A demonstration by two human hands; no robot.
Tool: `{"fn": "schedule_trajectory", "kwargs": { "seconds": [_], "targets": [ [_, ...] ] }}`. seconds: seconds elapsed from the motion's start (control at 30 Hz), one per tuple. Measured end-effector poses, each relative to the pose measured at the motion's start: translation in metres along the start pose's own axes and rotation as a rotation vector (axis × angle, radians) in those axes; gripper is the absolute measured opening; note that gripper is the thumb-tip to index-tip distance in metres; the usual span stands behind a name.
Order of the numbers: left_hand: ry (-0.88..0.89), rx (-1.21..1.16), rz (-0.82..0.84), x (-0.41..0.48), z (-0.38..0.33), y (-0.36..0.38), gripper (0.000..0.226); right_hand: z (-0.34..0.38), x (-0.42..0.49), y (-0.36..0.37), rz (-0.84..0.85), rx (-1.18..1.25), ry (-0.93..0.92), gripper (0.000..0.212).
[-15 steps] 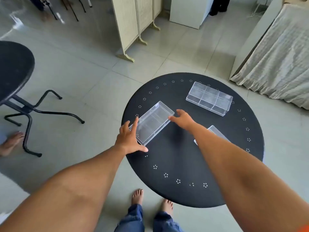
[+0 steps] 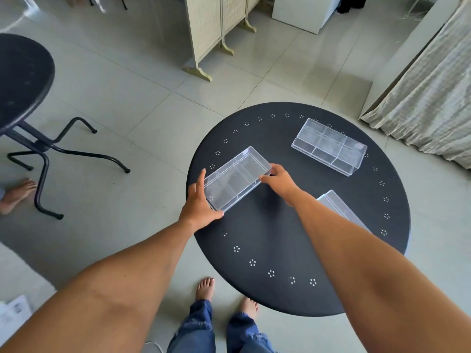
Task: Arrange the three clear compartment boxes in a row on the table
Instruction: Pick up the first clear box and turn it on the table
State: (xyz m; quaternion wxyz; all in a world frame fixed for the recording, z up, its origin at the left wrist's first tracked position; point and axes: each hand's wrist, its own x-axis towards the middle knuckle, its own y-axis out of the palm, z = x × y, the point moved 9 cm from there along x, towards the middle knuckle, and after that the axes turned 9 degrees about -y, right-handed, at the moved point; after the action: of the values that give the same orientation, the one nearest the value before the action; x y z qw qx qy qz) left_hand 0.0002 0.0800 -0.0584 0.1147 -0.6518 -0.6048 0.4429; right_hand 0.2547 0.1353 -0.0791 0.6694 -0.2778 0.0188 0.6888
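Left hand (image 2: 201,203) and right hand (image 2: 280,180) grip opposite ends of a clear, rectangular plastic compartment box (image 2: 235,178) at the left of the round, matte black surface (image 2: 267,238); two matching boxes (image 2: 328,146) (image 2: 336,207) lie apart at right; glossy pale floor tiles (image 2: 127,85) surround it.

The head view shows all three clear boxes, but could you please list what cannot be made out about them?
- Near box, head view: mostly hidden behind the right forearm; its compartments cannot be counted.
- Held box: whether it is lifted or resting on the table cannot be told.
- Left hand and right hand: fingertips partly hidden behind the box walls.
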Motion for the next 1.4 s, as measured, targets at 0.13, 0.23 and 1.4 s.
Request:
{"fn": "schedule_trajectory", "kwargs": {
  "seconds": [0.13,0.23,1.4],
  "targets": [
    [-0.056,-0.142,0.108,0.013,-0.001,-0.002,0.125,0.013,0.0,-0.009,-0.085,0.079,-0.007,0.05],
    [-0.095,-0.281,0.175,0.024,-0.009,-0.012,0.117,0.027,0.001,-0.021,-0.155,0.113,-0.034,0.042],
    [-0.497,-0.275,0.421,0.071,-0.043,-0.011,0.048,-0.001,-0.032,-0.012,-0.116,0.027,0.179,0.036]
  ]
}}
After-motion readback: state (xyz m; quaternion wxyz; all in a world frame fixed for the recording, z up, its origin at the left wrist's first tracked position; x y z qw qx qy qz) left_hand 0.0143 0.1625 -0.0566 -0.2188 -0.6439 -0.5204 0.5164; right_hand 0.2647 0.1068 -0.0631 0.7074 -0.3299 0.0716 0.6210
